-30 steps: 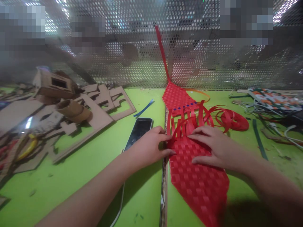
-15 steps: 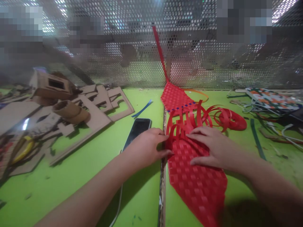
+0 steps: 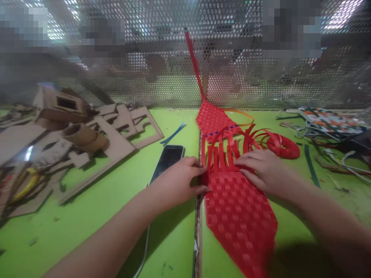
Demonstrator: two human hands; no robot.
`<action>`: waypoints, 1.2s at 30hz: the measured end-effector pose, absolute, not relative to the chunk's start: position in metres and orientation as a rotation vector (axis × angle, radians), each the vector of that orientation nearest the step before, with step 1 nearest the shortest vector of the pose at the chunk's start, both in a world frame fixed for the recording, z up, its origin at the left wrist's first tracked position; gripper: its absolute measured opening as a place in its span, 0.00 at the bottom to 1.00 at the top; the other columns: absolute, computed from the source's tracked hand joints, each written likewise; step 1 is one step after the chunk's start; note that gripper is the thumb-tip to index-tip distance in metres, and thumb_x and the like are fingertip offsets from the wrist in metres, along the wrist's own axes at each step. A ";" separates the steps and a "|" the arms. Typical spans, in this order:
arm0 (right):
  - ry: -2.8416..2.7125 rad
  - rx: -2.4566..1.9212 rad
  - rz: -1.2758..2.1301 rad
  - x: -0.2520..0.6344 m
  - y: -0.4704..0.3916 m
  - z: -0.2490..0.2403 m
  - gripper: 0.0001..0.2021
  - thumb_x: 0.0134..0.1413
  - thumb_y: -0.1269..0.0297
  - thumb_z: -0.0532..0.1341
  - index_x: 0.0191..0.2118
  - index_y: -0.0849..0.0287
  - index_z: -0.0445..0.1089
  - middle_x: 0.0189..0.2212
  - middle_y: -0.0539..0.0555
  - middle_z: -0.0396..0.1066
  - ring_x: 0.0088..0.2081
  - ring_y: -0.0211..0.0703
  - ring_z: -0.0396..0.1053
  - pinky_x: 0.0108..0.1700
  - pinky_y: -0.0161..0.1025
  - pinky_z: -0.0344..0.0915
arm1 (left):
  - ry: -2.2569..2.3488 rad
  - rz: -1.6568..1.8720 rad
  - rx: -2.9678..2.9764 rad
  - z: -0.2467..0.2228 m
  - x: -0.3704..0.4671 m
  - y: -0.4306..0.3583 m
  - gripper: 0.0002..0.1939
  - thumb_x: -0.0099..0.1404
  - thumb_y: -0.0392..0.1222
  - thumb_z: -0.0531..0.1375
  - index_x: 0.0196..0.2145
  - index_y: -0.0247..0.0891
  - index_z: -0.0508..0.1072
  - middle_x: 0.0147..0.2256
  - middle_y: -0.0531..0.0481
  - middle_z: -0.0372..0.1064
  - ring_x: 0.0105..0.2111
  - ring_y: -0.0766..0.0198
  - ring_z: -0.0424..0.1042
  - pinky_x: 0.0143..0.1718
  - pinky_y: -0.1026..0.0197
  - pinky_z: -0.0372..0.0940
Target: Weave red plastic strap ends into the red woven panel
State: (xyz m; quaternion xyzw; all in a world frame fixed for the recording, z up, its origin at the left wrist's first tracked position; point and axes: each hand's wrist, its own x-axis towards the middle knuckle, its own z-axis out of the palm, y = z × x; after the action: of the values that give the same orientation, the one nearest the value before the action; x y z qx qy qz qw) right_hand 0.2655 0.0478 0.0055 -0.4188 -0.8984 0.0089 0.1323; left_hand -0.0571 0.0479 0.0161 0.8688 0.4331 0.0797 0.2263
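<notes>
A red woven-strip mat lies in front of me, its lower end tapering toward the bottom of the view. Several loose red strips stick up from its far edge. My left hand is at the mat's left edge, thumb and forefinger bent onto it. At the far right corner of the weave is my right hand, its fingers on a red strip laid crosswise; the fingertips are partly hidden. Beyond the loose strips, another red woven section bears a blue-dotted row, and a long red strap rises from it.
A phone with a white cable lies left of the mat. Cardboard pieces are heaped farther left. A coil of red strip and a multicoloured woven piece lie to the right. A perforated metal screen stands behind the green table.
My right hand has moved right and slightly away, off the middle of the mat to its far corner. The loose strips stand differently, and the crosswise strip shows more clearly. My left hand stays.
</notes>
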 end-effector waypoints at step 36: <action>-2.652 -1.628 0.556 0.267 0.034 0.023 0.38 0.54 0.44 0.73 0.67 0.53 0.72 0.63 0.64 0.72 0.63 0.70 0.69 0.61 0.62 0.69 | 1.159 0.290 2.451 0.010 -0.058 0.052 0.23 0.73 0.52 0.68 0.59 0.36 0.80 0.54 0.39 0.74 0.53 0.48 0.75 0.59 0.45 0.72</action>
State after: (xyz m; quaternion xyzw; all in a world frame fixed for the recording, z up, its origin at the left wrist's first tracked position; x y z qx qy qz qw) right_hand 0.2673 0.0342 0.0227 -0.5149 -0.8390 0.1757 -0.0099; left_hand -0.0579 0.0520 0.0103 0.8796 0.4161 0.1042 0.2059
